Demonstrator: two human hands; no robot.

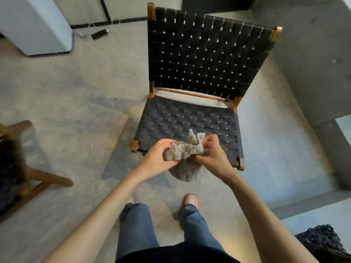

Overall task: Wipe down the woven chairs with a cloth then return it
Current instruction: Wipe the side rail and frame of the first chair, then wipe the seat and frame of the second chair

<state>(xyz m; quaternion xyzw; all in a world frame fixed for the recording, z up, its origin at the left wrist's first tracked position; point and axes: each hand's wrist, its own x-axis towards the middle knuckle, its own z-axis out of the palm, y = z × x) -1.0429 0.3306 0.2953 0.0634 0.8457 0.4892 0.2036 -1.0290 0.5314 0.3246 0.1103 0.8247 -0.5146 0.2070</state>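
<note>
Evidently the person stood facing the black woven-strap chair with a brown wooden frame (191, 118), both hands raised over the front edge of its seat. The left hand (155, 160) and the right hand (212, 158) each pinched the crumpled grey fluffy cloth (182, 154) between thumb and curled fingers, holding it bunched in the air just above the seat, with a loose part hanging below the hands. It did not appear to touch the webbing. My reading was that the cloth was being gathered or refolded into a pad, so the step in hand was preparation and not a wiping stroke. The next move would call for pressing the cloth flat onto the seat straps and sweeping across them. A second wooden-framed chair (28, 177) stood partly visible at the left, well apart.
</note>
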